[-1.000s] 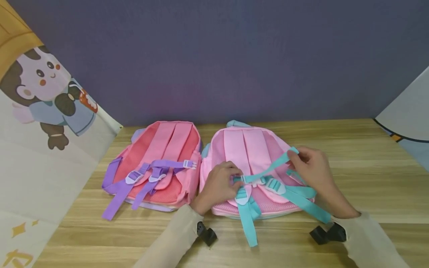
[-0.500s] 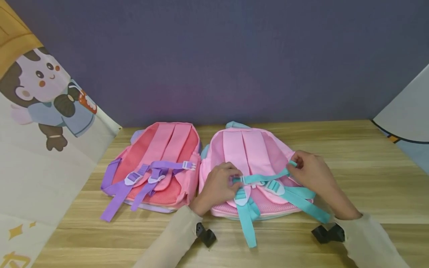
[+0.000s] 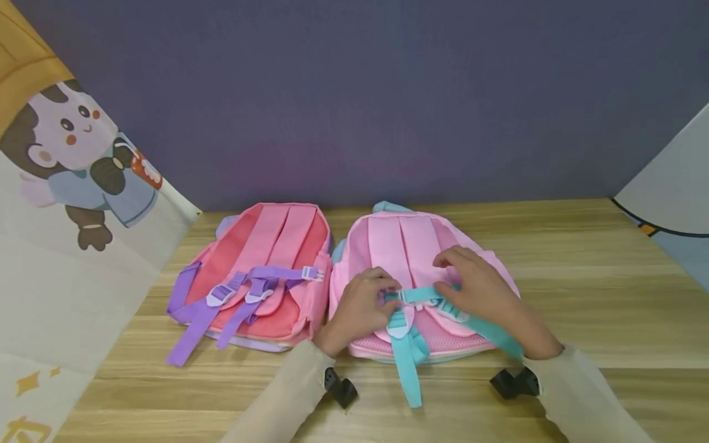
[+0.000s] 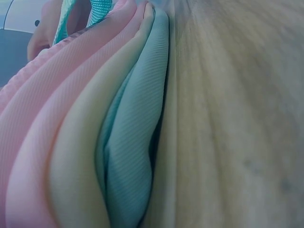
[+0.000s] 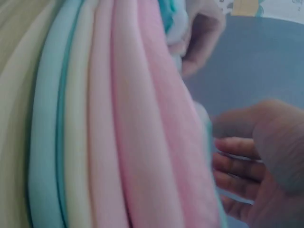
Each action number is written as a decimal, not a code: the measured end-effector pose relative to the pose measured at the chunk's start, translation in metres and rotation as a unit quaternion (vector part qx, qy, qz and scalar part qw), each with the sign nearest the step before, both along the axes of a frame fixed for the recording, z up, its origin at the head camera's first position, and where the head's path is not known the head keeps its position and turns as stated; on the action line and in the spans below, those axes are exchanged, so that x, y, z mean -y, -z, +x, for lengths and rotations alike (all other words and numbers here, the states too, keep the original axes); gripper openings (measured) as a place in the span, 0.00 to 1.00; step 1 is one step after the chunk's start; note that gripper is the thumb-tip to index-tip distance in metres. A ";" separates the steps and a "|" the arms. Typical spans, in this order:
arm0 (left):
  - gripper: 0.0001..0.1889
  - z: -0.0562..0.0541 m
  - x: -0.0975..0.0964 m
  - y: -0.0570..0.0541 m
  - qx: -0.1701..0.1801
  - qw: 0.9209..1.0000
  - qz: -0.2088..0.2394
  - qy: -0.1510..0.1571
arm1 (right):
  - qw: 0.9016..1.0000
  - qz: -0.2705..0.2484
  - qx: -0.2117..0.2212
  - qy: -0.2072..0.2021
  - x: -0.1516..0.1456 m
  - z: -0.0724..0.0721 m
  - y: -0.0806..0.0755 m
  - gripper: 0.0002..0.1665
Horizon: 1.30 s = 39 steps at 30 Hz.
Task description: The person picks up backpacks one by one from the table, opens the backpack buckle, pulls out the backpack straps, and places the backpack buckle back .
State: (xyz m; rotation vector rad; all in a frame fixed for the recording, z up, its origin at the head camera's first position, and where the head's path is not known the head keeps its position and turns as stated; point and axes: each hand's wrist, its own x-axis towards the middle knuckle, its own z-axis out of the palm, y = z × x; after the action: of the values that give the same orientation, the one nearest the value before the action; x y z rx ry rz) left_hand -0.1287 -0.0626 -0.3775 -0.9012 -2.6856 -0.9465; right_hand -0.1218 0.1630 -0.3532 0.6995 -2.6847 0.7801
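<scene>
A light pink backpack (image 3: 384, 243) lies on the table with its back panel and shoulder straps up. My left hand (image 3: 360, 304) pinches the left end of its teal chest strap (image 3: 420, 295) beside a small white buckle. Over the right part of that strap hovers my right hand (image 3: 482, 292), with thumb and fingers spread apart. In the right wrist view the fingers (image 5: 240, 168) are loosely bent with nothing between them. A loose teal webbing end (image 3: 408, 375) hangs over the bag's front edge. My right hand and forearm partly cover the other teal webbing and its white adjuster.
To the left, touching the pink bag, lies a coral-pink backpack (image 3: 232, 307) with purple straps (image 3: 194, 338). Both bags rest on a wood-grain table (image 3: 598, 277). A dark panel (image 3: 388, 98) stands behind, and a cartoon-printed white sheet (image 3: 50, 277) rises at the left.
My right hand first lowered the chest strap's free end, then let it go and moved left over the bag. The left hand has kept its place and hold.
</scene>
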 end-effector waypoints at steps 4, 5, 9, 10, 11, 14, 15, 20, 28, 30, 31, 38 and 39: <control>0.09 0.000 0.000 0.001 0.000 1.000 0.002 0.001 | 0.998 0.017 0.035 -0.049 0.016 -0.001 0.005 0.20; 0.09 0.000 0.000 0.001 0.000 1.000 0.003 0.002 | 0.997 0.020 0.040 -0.056 0.019 -0.001 0.006 0.21; 0.09 0.000 0.001 0.000 -0.001 1.000 0.011 0.002 | 0.996 0.029 0.039 -0.075 0.031 -0.002 0.011 0.19; 0.09 0.000 0.000 0.000 -0.001 1.000 0.013 0.002 | 0.996 0.032 0.037 -0.078 0.033 -0.002 0.012 0.19; 0.09 0.000 0.000 0.000 0.000 1.000 0.015 0.002 | 0.996 0.035 0.035 -0.079 0.034 -0.002 0.013 0.18; 0.09 0.000 0.000 0.000 0.000 1.000 0.016 0.002 | 0.996 0.039 0.034 -0.078 0.037 -0.001 0.016 0.17; 0.09 0.000 -0.001 0.000 0.001 1.000 0.015 0.002 | 0.996 0.038 0.034 -0.076 0.037 -0.001 0.017 0.16; 0.08 0.000 0.000 0.000 0.010 1.000 0.024 -0.001 | 0.996 0.016 0.040 -0.073 0.038 -0.003 0.018 0.15; 0.19 -0.001 0.003 0.000 0.038 0.998 0.048 0.011 | 0.996 -0.011 0.053 -0.070 0.037 -0.004 0.017 0.14; 0.19 -0.002 0.003 0.000 0.041 0.998 0.043 0.016 | 0.995 -0.018 0.059 -0.073 0.036 -0.004 0.017 0.15; 0.19 -0.002 0.003 -0.001 0.041 0.998 0.040 0.018 | 0.995 -0.023 0.060 -0.076 0.035 -0.004 0.017 0.15; 0.15 -0.002 0.002 -0.001 0.030 0.999 0.017 0.013 | 0.994 -0.038 0.052 -0.088 0.034 -0.004 0.016 0.17; 0.15 -0.002 0.002 -0.001 0.030 0.999 0.015 0.012 | 0.994 -0.039 0.052 -0.088 0.033 -0.004 0.017 0.17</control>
State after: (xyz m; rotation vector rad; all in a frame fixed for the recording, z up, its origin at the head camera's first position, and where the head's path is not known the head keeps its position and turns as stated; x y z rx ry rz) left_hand -0.1303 -0.0646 -0.3765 -0.9160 -2.7072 -1.0326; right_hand -0.1255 0.1296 -0.3697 0.9079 -2.6932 0.9863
